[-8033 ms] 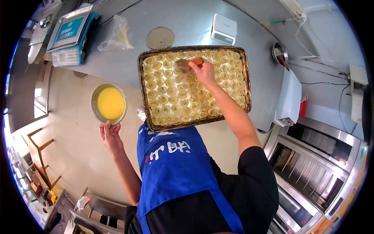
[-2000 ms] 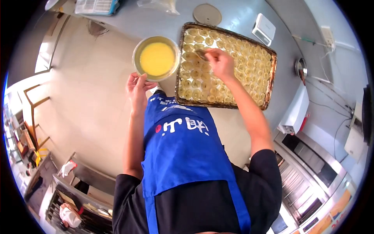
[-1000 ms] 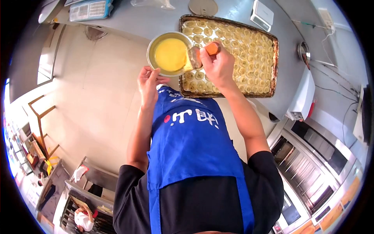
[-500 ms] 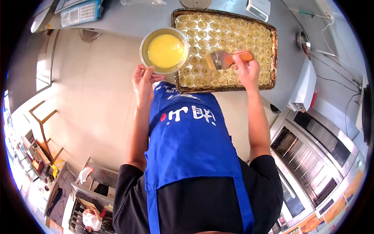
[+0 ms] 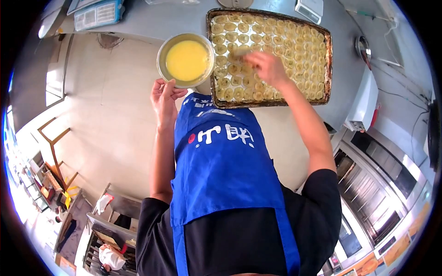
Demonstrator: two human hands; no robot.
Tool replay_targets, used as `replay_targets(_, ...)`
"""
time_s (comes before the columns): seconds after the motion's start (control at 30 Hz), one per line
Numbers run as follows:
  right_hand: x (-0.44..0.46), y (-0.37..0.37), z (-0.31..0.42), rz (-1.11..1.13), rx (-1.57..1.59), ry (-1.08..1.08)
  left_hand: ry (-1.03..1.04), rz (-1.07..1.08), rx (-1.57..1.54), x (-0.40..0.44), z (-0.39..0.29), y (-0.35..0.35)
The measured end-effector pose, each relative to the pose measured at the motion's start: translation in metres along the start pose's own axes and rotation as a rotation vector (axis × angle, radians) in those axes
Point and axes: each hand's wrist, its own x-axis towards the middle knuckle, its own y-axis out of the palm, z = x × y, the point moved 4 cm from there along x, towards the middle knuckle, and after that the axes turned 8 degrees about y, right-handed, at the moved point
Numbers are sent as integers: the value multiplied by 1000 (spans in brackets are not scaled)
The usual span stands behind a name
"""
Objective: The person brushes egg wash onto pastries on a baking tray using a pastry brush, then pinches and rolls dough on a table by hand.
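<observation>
My left hand [image 5: 166,95] is closed on the near rim of a round metal bowl [image 5: 162,72] and holds it left of the tray. Smooth yellow liquid [image 5: 187,60], like beaten egg, partly fills the bowl. Over the left part of a dark-edged baking tray [image 5: 328,62], my right hand [image 5: 267,66] grips a pastry brush [image 5: 242,54]. Motion blurs the brush, so whether its bristles touch the dough is unclear. Rows of small round dough pieces [image 5: 291,46] cover the tray, whose near edge borders my blue apron.
The tray lies on a grey worktop [image 5: 152,20]. A white scale-like device [image 5: 309,9] stands behind it, and a metal bowl [image 5: 362,47] sits to the right. A blue-and-white box [image 5: 98,15] is at far left. An oven [image 5: 368,193] stands lower right. Another person [image 5: 111,258] is at lower left.
My right hand has swept the brush leftward and slightly away from me across the tray. The bowl in my left hand has shifted a little left, off the tray's edge.
</observation>
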Motion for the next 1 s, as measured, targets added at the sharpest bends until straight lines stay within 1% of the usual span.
replay_targets(0.07,-31,1,23,53,51,-201,7,-4,11,0,-1,-2)
replay_targets(0.13,-66,0,36,219,174,-97,12,-20,-2,0,-1,-4)
replay_targets(0.17,-74,-1,47,225,175,-103,20,-16,-9,2,-2,-5)
replay_targets(0.23,-82,-1,50,133,469,368,24,-32,-5,5,-1,-9)
replay_targets(0.27,-76,-6,63,-12,492,425,25,-37,-3,7,1,-8)
replay_targets(0.3,-72,6,76,-21,481,439,15,-21,-7,9,3,-6)
replay_targets(0.33,-72,20,84,-88,573,527,18,-25,-25,11,3,-7)
replay_targets(0.37,-79,28,82,-160,665,615,20,-27,-42,11,2,-5)
replay_targets(0.4,-89,28,77,-178,657,636,9,-33,-25,12,1,-3)
replay_targets(0.47,-101,26,66,-298,499,652,0,-12,-14,15,-2,-1)
replay_targets(0.5,-119,16,41,-249,358,724,5,-23,-9,17,-3,-1)
replay_targets(0.53,-138,2,16,-294,173,797,4,-3,-8,19,-4,-2)
replay_targets(0.57,-161,-8,-14,-391,150,847,1,-5,-4,20,-4,-3)
replay_targets(0.6,-178,-26,-37,-500,-23,767,8,10,4,22,-4,-3)
replay_targets(0.67,-196,-54,-55,-551,-230,803,9,42,20,24,-5,1)
replay_targets(0.7,-199,-51,-55,-559,-233,815,6,31,26,24,-6,3)
replay_targets(0.77,-193,-30,-40,-392,-393,619,0,32,37,25,-5,8)
replay_targets(0.83,-164,-4,10,-350,-138,531,7,28,26,27,-4,9)
replay_targets(0.9,-136,7,52,-326,351,547,2,31,25,26,-6,14)
replay_targets(0.93,-131,3,53,-333,348,550,3,21,15,26,-6,16)
replay_targets(1.0,-126,9,39,-231,646,775,0,30,15,27,-5,18)
